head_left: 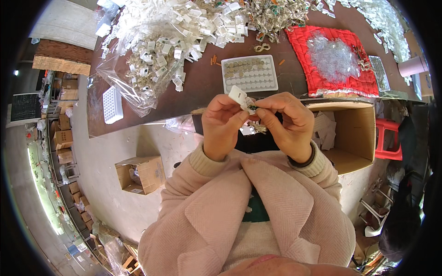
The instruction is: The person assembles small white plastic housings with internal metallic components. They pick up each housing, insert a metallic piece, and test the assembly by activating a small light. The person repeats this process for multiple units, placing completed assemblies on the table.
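My left hand [220, 126] pinches a small white plastic piece [237, 94] between thumb and fingers, in front of my chest. At its lower end is a small green part [252, 107], where the thumb and forefinger of my right hand [291, 126] are closed. Whether the right fingers grip that part or something smaller cannot be seen. Just beyond the hands, on the dark table, lies a white tray [251, 91] with rows of round wells, several holding flat round metal pieces. Below the fingers, more white and metallic pieces [254, 128] show, partly hidden by my hands.
White plastic pieces [202, 23] are heaped at the back left, some in a clear bag [138, 94]. Wired parts [276, 16] lie behind the tray. Right of it, a red cloth [317, 83] bears clear pieces. An open cardboard box [352, 133] and red stool [388, 138] stand at right.
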A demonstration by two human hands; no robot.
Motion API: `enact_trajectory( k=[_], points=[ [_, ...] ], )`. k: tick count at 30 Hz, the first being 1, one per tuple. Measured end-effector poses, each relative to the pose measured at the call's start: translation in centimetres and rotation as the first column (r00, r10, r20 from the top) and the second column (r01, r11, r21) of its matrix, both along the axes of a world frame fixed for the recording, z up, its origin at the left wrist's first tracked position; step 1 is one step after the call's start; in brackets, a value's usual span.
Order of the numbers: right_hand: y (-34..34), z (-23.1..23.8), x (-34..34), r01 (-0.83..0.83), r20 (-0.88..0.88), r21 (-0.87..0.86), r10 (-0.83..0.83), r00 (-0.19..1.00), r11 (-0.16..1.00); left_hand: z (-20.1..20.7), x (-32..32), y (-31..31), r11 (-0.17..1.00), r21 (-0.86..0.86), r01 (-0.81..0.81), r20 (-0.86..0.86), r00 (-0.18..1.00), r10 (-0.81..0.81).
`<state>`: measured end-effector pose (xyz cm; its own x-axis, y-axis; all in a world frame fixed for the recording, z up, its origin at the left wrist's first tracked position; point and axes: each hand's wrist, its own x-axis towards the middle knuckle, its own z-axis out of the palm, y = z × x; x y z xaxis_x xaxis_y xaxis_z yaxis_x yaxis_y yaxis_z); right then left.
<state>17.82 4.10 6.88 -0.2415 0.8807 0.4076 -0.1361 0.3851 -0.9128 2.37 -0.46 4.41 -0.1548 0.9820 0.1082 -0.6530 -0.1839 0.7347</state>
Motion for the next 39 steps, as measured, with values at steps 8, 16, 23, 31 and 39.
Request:
enact_trajectory(
  k=[8, 16, 23, 31, 39],
  points=[
    [0.3, -0.4, 0.3, -0.004, 0.069, 0.048, 0.0, 0.998, 0.999, -1.1, 0.1, -0.2, 0.994, 0.081, -0.077, -0.137, 0.987, 0.087],
    [0.6, 0.1, 0.5, -0.165, 0.003, -0.18, 0.168, 0.986, 0.97, -1.6, 0.0, 0.1, 0.986, 0.065, -0.154, -0.193, 0.967, 0.163],
    [0.4, 0.3, 0.4, -0.1, 0.189, -0.029, 0.104, 0.977, 0.995, -1.8, 0.0, -0.6, 0.972, 0.07, -0.224, -0.374, 0.898, 0.234],
    [0.4, 1.0, 0.4, -0.126, 0.273, -0.02, 0.127, 0.954, 0.992, -1.8, -0.4, -0.5, 0.983, 0.005, -0.183, -0.259, 0.949, 0.178],
    [0.1, 0.5, -0.7, -0.121, 0.181, 0.051, 0.11, 0.977, 0.991, -2.0, -0.1, -0.8, 0.973, 0.0, -0.23, -0.222, 0.949, 0.224]
  ],
)
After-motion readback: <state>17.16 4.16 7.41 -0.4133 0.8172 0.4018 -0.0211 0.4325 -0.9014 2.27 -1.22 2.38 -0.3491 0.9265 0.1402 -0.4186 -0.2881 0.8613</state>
